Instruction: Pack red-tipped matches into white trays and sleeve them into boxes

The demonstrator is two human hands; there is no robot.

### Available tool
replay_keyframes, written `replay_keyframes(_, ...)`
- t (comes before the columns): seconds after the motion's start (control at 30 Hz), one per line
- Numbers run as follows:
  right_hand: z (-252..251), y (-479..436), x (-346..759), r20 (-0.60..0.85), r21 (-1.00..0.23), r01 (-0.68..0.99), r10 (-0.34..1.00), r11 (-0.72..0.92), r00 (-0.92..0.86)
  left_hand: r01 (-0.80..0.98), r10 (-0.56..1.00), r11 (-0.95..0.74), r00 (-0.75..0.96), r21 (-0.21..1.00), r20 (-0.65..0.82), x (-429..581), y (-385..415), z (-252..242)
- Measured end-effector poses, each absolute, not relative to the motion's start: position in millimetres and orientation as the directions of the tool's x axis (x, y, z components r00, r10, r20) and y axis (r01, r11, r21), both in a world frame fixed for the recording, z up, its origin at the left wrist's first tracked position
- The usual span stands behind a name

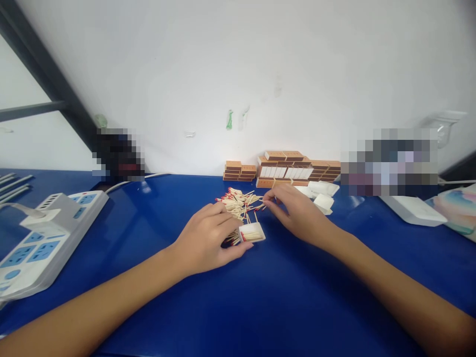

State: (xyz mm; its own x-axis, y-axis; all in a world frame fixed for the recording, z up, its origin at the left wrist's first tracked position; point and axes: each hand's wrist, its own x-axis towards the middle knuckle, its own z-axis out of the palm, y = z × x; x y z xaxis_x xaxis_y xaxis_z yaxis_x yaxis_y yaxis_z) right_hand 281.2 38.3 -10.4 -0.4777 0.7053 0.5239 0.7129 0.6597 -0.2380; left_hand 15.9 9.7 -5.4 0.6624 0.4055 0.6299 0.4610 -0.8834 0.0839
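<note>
A small white matchbox tray (252, 232) with some red-tipped matches in it lies on the blue table. My left hand (210, 238) is curved around its left end, thumb along the near side and index finger at the far side. Behind the tray spreads a loose pile of matchsticks (234, 202), partly covered by my left hand. My right hand (292, 208) is at the pile's right edge, thumb and index finger pinched together on matchsticks. Several white empty trays (323, 203) lie just beyond my right hand.
Matchboxes stand against the wall in a large stack (284, 172) and a smaller stack (238, 171). A white power strip (63, 243) with a plugged-in adapter lies at the left, with grey rods (15, 188) behind it. A white box (412, 210) rests at the right.
</note>
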Motion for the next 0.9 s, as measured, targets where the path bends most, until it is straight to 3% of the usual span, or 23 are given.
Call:
replay_keyframes(0.3, 8.9, 4.1, 263.0, 0.478, -0.453, 0.639, 0.774, 0.622, -0.415, 0.527, 0.478, -0.839, 0.595, 0.136, 0.646, 14.5, 11.0, -4.4)
replay_keyframes(0.47, 18.2, -5.9, 252.9, 0.357, -0.8, 0.434, 0.91, 0.415, -0.211, 0.521, 0.478, -0.84, 0.581, 0.151, 0.659, 14.1, 11.1, -3.4)
replay_keyframes(0.57, 17.4, -8.1, 248.4, 0.211, -0.93, 0.256, 0.953, 0.265, -0.218, 0.501, 0.477, -0.847, 0.57, 0.178, 0.669, 14.5, 10.3, -3.4)
replay_keyframes(0.8, 5.2, -9.6, 245.9, 0.185, -0.913, 0.332, 0.966, 0.236, -0.179, 0.478, 0.481, -0.848, 0.512, 0.229, 0.712, 16.2, 11.0, -3.2)
replay_keyframes(0.9, 1.8, -10.8, 243.4, 0.151, -0.94, 0.282, 0.975, 0.192, -0.161, 0.48, 0.491, -0.842, 0.491, 0.246, 0.72, 16.3, 11.7, -3.7)
